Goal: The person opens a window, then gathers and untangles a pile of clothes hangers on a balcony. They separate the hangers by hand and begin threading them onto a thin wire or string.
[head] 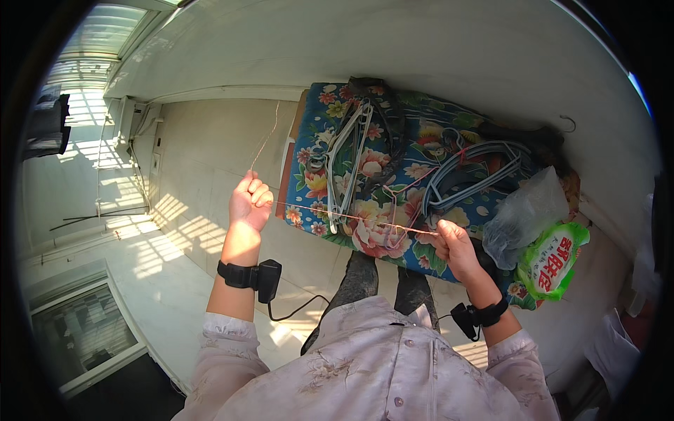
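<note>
My left hand (251, 202) is closed around a thin pinkish twisted string (347, 214), with one loose end rising above the fist. The string runs nearly straight across to my right hand (454, 244), whose fingers pinch it. Beyond the string, a blue floral cloth (416, 171) covers a low surface. On it lie a bunch of white hangers (345, 163) at the left, a pink hanger (394, 216) near the middle and several blue-grey hangers (468, 179) tied with a pink cord at the right.
A clear plastic bag (526, 213) and a green-and-white printed plastic package (553, 263) lie at the cloth's right end. Dark fabric (526, 138) rests along the back by the white wall (447, 47). Tiled floor (221, 142) shows at the left, with a window frame (92, 337) farther left.
</note>
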Available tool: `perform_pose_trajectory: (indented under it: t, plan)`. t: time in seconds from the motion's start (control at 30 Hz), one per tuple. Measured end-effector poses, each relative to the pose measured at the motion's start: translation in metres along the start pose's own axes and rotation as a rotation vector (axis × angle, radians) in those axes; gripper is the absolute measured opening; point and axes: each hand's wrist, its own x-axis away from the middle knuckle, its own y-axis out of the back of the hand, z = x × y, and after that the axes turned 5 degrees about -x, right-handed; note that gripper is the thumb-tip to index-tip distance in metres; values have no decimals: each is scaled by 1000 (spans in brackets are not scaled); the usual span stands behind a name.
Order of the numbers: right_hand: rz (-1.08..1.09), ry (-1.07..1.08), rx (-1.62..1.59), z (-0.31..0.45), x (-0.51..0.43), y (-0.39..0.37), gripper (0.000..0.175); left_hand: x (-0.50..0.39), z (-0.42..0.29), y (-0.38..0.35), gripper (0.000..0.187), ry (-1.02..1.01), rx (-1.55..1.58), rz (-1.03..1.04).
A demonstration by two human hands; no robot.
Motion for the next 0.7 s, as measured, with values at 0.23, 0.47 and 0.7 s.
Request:
perform_pose_trajectory:
  t: [0.23, 0.47, 0.7]
  plan:
    - [-393, 283, 755, -11, -77, 31, 37, -75, -29, 98, 10, -117, -22, -272]
    - [-705, 313, 198, 7, -107, 52, 29, -115, -79, 190, 10, -136, -182, -356]
    - [-1039, 433, -543, 14, -102, 97, 25, -133, -130, 299, 19, -230, -235, -696]
